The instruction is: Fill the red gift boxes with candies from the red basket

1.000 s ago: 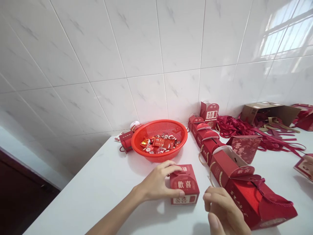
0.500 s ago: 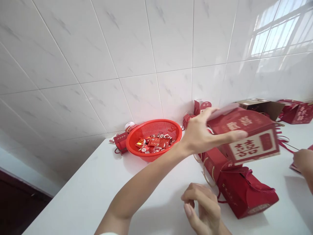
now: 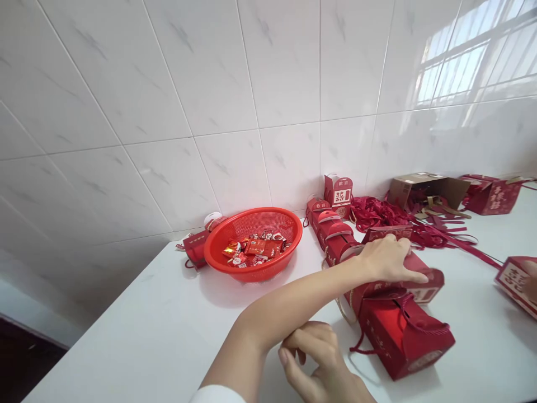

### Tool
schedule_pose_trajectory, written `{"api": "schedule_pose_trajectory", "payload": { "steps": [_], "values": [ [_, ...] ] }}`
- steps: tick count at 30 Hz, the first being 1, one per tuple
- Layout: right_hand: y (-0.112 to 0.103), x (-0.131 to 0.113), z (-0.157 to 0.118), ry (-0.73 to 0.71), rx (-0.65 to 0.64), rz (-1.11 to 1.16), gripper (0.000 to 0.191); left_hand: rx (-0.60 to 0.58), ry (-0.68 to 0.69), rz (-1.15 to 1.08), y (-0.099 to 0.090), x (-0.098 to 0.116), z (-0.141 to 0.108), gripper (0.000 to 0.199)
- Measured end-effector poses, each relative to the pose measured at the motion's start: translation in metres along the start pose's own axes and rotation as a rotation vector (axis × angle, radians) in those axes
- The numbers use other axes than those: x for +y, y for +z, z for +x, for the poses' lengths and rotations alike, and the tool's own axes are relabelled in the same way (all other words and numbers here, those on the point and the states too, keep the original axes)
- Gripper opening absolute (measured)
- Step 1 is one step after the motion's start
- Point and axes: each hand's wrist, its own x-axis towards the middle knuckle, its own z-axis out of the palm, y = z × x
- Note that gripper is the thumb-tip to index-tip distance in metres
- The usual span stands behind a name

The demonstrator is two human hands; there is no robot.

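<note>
My left hand (image 3: 388,260) reaches across to the right and grips a red gift box (image 3: 432,280) from above, its thumb stretched along the near side. The box sits low behind a closed dark-red gift box (image 3: 405,333) with a rope handle, in a row of red gift boxes (image 3: 331,229). Part of the gripped box is hidden by the hand. Below my left forearm, my right hand (image 3: 316,358) hovers with its fingers curled inward, and nothing shows in it.
A red plastic basket (image 3: 254,271) of wrapped sweets stands near the tiled wall. Red ribbons (image 3: 377,212) lie beside an open cardboard box (image 3: 428,187). Another red box (image 3: 518,282) is at the right edge, and a larger one (image 3: 495,196) stands behind.
My left hand has lowered the red gift box from the air into the row. The view has shifted slightly right. Another person's hand at the right edge has largely left view; a red box appears there.
</note>
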Motion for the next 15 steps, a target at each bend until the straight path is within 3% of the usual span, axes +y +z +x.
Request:
{"api": "schedule_pose_trajectory", "payload": {
  "steps": [5, 8, 11, 15],
  "values": [
    [0.002, 0.001, 0.0, 0.009, -0.101, -0.004, 0.018, 0.061, 0.059, -0.009, -0.013, -0.004, -0.015, 0.039],
    [0.001, 0.0, 0.003, 0.012, -0.153, -0.013, 0.02, 0.124, 0.121, -0.059, -0.022, -0.013, -0.038, 0.029],
    [0.001, 0.001, 0.002, 0.02, -0.205, -0.023, 0.021, 0.157, 0.164, -0.105, -0.038, -0.026, -0.081, 0.021],
    [0.0, 0.01, -0.013, 0.004, -0.259, -0.027, 0.02, 0.135, 0.037, -0.155, -0.068, -0.041, -0.173, 0.02]
  ]
}}
